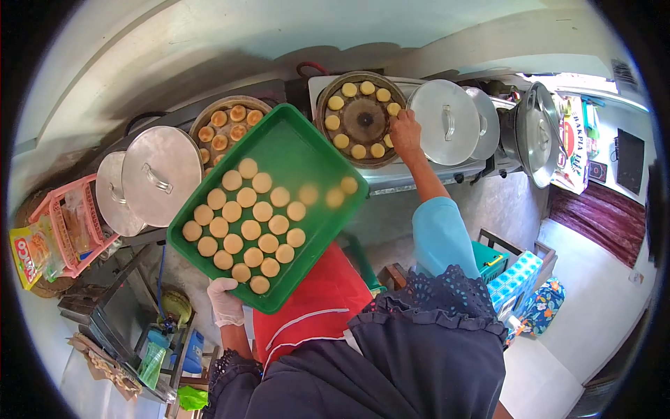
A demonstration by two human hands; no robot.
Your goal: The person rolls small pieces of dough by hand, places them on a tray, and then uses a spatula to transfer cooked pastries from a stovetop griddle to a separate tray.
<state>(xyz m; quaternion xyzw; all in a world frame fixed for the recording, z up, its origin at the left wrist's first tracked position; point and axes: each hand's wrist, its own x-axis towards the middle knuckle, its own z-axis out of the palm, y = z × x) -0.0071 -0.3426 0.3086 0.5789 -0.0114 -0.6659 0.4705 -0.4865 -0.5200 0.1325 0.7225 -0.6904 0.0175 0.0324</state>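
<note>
My left hand (227,302), in a thin white glove, grips the near left edge of a green tray (323,159). The tray is tilted and carries rows of pale round dough cakes (250,230). My bare right hand (406,134) reaches over the right rim of a round pan (364,148). Its fingers are closed and point down beside a small yellowish cake (393,109); what they hold, if anything, is hidden. More such cakes form a ring around the pan's bare, dark middle.
Behind the tray, a second round pan (196,126) holds browned cakes, partly hidden. Metal lids (162,176) lie at left, and another lid (444,123) sits right of my right hand. A pink basket (82,223) stands far left, a large metal pot (536,136) far right.
</note>
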